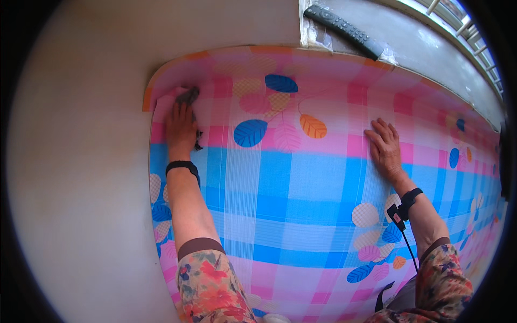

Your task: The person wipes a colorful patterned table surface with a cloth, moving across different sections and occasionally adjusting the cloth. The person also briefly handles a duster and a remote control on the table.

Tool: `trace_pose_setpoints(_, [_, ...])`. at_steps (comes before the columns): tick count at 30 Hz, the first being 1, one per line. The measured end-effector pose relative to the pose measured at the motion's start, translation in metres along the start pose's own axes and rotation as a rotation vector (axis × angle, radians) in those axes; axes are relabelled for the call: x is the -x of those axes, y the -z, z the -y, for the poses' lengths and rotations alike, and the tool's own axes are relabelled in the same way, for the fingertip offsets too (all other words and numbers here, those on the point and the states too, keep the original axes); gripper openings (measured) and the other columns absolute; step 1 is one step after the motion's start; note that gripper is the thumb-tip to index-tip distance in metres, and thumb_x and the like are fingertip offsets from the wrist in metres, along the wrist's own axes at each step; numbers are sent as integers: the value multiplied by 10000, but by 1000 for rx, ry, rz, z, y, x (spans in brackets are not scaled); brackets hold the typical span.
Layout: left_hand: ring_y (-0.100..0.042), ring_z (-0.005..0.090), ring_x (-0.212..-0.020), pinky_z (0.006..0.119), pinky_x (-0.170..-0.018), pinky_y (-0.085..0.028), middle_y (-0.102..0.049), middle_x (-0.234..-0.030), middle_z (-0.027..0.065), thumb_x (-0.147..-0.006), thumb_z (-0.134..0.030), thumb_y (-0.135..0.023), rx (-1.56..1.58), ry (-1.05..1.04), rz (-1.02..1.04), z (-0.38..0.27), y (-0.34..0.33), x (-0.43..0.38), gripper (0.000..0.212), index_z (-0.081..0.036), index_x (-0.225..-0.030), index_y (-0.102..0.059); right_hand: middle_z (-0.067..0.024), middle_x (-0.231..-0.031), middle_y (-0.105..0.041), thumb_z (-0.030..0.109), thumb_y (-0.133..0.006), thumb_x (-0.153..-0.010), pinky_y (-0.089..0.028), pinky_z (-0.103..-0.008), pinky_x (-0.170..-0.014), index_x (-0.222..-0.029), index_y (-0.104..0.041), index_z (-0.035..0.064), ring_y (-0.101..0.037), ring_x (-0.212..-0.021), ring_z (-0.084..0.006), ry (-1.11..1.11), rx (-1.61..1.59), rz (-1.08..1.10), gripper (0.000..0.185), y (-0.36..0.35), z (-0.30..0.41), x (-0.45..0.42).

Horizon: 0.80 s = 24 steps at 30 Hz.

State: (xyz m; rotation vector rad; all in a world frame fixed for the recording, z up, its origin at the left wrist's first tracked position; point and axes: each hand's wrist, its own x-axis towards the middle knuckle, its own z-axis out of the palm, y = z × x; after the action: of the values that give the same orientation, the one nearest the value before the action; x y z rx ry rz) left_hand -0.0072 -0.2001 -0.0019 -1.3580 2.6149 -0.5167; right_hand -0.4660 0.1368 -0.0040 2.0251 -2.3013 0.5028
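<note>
A plaid sheet [315, 173] in pink, blue and white with printed leaves spreads out before me. At its far left corner, my left hand [181, 127] lies palm down on a dark grey crumpled cloth [189, 97], which shows past the fingertips and beside the hand. Whether the fingers grip the cloth or only press on it is hidden. My right hand [384, 145] rests on the sheet's pink band to the right, fingers slightly apart, with nothing in it. Both wrists wear black straps.
A pale wall [89, 141] borders the sheet on the left and far side. Beyond the far right edge, a black remote control [343, 30] lies on a ledge [412, 36] beside a barred window [464, 26]. A black cord [410, 246] hangs near my right forearm.
</note>
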Motion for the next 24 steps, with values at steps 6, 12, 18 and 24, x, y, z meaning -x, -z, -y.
trace_pose_setpoints(6, [-364,308,-1353,480,-1074,-313,-461,-1383,121,-893,-139,-470,-134,6,-281,-17,-29,-52,435,-54,-1319,-465,-124,-1333,-543,89,-557,-923,-261,-480,-1149,-1120,-652,128,-416,-1341,-299,-9,-4,9,222,1,2,-1])
trace_pose_setpoints(12, [-400,312,-1321,499,-1015,-368,-514,-1309,138,-910,-164,-458,-64,113,-165,-16,-25,-81,381,-67,-1276,-499,-118,-1345,-539,80,-552,-922,-255,-481,-1153,-1129,-651,133,-414,-1345,-296,-3,14,6,236,-1,0,0])
trace_pose_setpoints(18, [-485,325,-1238,511,-964,-420,-567,-1273,132,-901,-171,-476,216,154,-122,-8,-10,-86,366,-108,-1255,-549,-116,-1353,-535,74,-550,-917,-251,-481,-1156,-1138,-648,140,-407,-1351,-302,-2,11,7,250,-3,0,1])
trace_pose_setpoints(24, [-444,287,-1284,518,-1010,-360,-551,-1296,85,-866,-168,-539,584,177,-206,-61,-15,-24,377,-132,-1241,-546,-117,-1357,-531,77,-556,-914,-250,-469,-1153,-1146,-640,141,-402,-1356,-291,5,-3,-16,256,-3,-4,3])
